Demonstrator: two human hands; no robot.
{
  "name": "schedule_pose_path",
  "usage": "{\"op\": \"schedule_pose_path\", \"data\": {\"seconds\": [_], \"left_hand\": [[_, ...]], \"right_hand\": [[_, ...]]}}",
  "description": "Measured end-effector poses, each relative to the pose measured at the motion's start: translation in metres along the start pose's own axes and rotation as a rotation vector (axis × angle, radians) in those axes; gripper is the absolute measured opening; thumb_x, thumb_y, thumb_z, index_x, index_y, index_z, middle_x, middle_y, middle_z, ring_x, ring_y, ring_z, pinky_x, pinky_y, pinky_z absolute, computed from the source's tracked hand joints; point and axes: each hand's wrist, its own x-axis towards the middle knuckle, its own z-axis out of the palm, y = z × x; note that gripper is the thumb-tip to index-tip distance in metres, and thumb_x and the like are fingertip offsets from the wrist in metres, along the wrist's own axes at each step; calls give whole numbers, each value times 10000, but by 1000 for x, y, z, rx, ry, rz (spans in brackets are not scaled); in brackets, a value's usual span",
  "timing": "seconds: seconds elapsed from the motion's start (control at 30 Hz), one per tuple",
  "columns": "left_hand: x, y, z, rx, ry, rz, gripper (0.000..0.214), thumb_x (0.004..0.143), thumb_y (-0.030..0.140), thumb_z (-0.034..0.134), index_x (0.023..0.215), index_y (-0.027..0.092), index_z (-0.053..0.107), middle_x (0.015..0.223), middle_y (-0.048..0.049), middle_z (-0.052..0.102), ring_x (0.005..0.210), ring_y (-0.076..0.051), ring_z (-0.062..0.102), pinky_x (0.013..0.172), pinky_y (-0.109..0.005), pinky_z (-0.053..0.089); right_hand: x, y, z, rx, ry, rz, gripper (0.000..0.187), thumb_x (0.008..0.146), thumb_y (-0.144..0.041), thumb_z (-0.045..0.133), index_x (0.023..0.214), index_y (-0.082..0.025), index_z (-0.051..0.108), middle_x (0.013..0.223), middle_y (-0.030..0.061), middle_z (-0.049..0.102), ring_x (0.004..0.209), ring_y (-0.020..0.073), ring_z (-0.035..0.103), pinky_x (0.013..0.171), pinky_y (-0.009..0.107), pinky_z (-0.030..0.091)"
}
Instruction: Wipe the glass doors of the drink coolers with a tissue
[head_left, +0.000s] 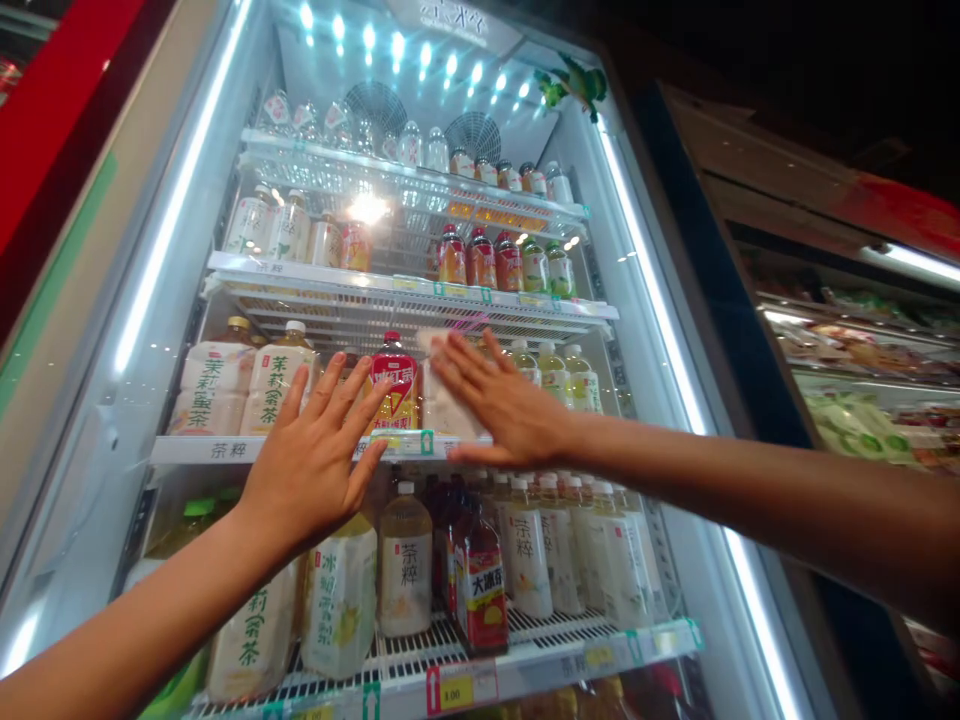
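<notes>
Since my spread left hand point(315, 465) is apart from my right hand point(514, 405), splayed flat over a seeming white cloth point(444, 400) just right of the red-labelled iced tea bottle point(394, 385), I'd best press evenly against the glass door point(369, 209).

Two bare arms reach forward: the left arm point(176, 590) rises from the near left corner, and the right arm point(712, 475) crosses in from the right edge. The left hand point(306, 468) shows its back, fingers spread and pointing upward. The right hand point(517, 405) stretches flat, fingers slanting up and left, thumb lower, apart from the left.
</notes>
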Motion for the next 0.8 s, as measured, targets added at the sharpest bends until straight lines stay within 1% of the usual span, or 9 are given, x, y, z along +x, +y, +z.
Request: {"op": "schedule_pose_path", "data": {"seconds": [0.07, 0.1, 0.23, 0.27, 0.47, 0.63, 0.67, 0.73, 0.8], "left_hand": [[-2, 1, 0, 5, -5, -3, 625, 1017, 503, 439, 1579, 238, 367, 1698, -79, 289, 1607, -278, 141, 1316, -539, 101], [-2, 1, -1, 7, -6, -7, 625, 1018, 503, 436, 1580, 238, 366, 1699, -78, 288, 1607, -279, 144, 1316, -538, 101], [-6, 1, -3, 16, -22, -16, 621, 1027, 493, 410, 1585, 225, 356, 1705, -83, 272, 1607, -288, 142, 1314, -545, 93], [-8, 1, -4, 14, -26, -16, 627, 1026, 495, 411, 1589, 225, 347, 1706, -81, 271, 1608, -286, 138, 1315, -542, 92], [-34, -1, -11, 4, -22, 0, 666, 1014, 488, 452, 1618, 274, 268, 1707, -66, 276, 1614, -255, 110, 1319, -509, 94], [-48, 0, -16, 11, -44, -25, 707, 1001, 466, 485, 1633, 313, 205, 1716, -55, 250, 1613, -268, 118, 1316, -532, 112], [-50, 0, -17, 10, -49, -27, 713, 1000, 464, 490, 1634, 314, 201, 1719, -52, 244, 1613, -268, 120, 1316, -532, 111], [-53, 1, -18, 9, -49, -26, 713, 999, 466, 490, 1634, 313, 203, 1720, -48, 241, 1613, -267, 122, 1318, -524, 105], [-56, 0, -19, 5, -42, -18, 708, 1001, 468, 483, 1634, 306, 209, 1718, -51, 247, 1613, -263, 122, 1320, -508, 97]], "right_hand": [[-1, -17, 4, 23, -30, -185, 1066, 886, -886, 250, 1660, -226, -70, 1742, 99, 105, 1617, 305, 76, 1311, 595, 8], [2, -16, 3, 21, -31, -175, 1047, 895, -875, 256, 1662, -235, -60, 1742, 91, 112, 1617, 299, 87, 1312, 590, 4], [27, 14, -4, -43, 47, 260, 987, 944, -803, 257, 1656, -188, -43, 1745, 132, 50, 1614, 339, 39, 1279, 661, 2], [29, 14, -4, -47, 60, 298, 1006, 940, -808, 262, 1653, -170, -45, 1744, 148, 36, 1613, 346, 25, 1276, 665, -3], [17, -40, 9, 29, 55, -152, 1071, 903, -864, 305, 1662, -183, -21, 1733, 134, 144, 1616, 304, 90, 1312, 563, -17], [37, -22, 6, -20, 105, 209, 1003, 934, -824, 235, 1650, -220, -124, 1744, 122, 69, 1615, 347, 45, 1278, 663, -10], [39, -24, 6, -27, 112, 226, 1026, 927, -829, 249, 1647, -209, -136, 1744, 127, 65, 1614, 356, 36, 1276, 671, -5], [34, -40, 8, -13, 106, 93, 1100, 896, -860, 304, 1649, -181, -124, 1740, 137, 96, 1614, 354, 46, 1291, 648, 4], [26, -60, 12, 27, 74, -140, 1135, 878, -883, 323, 1657, -157, -69, 1733, 137, 144, 1618, 321, 61, 1310, 600, 11]]}}
